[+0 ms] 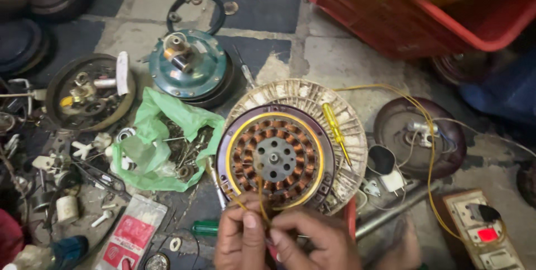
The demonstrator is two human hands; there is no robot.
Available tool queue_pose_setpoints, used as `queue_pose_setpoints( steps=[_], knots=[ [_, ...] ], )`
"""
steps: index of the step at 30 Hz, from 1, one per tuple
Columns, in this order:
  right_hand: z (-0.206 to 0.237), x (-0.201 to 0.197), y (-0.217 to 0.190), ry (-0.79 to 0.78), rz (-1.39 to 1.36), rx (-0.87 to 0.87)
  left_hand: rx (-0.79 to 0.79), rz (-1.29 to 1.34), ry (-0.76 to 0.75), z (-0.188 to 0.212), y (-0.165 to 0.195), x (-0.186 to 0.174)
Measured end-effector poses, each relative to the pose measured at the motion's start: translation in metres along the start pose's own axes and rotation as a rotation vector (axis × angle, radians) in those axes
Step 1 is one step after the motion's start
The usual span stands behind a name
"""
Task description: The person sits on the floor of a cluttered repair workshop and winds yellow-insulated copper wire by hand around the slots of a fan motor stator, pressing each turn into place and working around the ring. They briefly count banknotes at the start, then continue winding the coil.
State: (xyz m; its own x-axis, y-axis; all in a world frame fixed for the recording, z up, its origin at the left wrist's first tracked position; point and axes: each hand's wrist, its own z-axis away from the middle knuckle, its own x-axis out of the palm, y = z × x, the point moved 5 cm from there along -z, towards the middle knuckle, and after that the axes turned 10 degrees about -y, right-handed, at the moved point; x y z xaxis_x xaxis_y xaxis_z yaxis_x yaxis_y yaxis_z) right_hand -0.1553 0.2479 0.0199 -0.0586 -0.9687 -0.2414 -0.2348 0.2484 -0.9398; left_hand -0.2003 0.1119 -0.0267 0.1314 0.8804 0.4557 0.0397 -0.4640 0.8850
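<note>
At the near edge, the left hand (241, 240) and right hand (312, 243) met, both pinching thin yellow sleeved wires (260, 197). These led up to the round copper-wound motor stator (274, 157), lying on a pale woven disc (304, 96). Beyond stood a teal metal motor housing (188, 66).

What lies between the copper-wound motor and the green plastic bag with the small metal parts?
In the head view, a screwdriver lies on the floor between the motor and the green bag, running beside the motor's left edge. Otherwise only bare floor shows there.
</note>
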Motion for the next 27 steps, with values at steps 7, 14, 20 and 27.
queue_pose_setpoints(
  steps=[7,14,20,27],
  knots=[
    [0.008,-0.065,0.001,0.371,-0.122,0.521,-0.113,-0.251,-0.001,-0.038,0.099,-0.015],
    [0.021,-0.144,0.026,0.559,-0.166,0.206,0.281,-1.103,-0.145,-0.051,0.153,-0.020],
    [0.009,-0.153,0.055,0.464,-0.208,0.184,0.188,-1.178,-0.169,-0.059,0.143,-0.028],
    [0.005,-0.148,0.063,0.297,0.014,0.212,0.166,-1.223,-0.163,-0.063,0.131,-0.030]
  ],
)
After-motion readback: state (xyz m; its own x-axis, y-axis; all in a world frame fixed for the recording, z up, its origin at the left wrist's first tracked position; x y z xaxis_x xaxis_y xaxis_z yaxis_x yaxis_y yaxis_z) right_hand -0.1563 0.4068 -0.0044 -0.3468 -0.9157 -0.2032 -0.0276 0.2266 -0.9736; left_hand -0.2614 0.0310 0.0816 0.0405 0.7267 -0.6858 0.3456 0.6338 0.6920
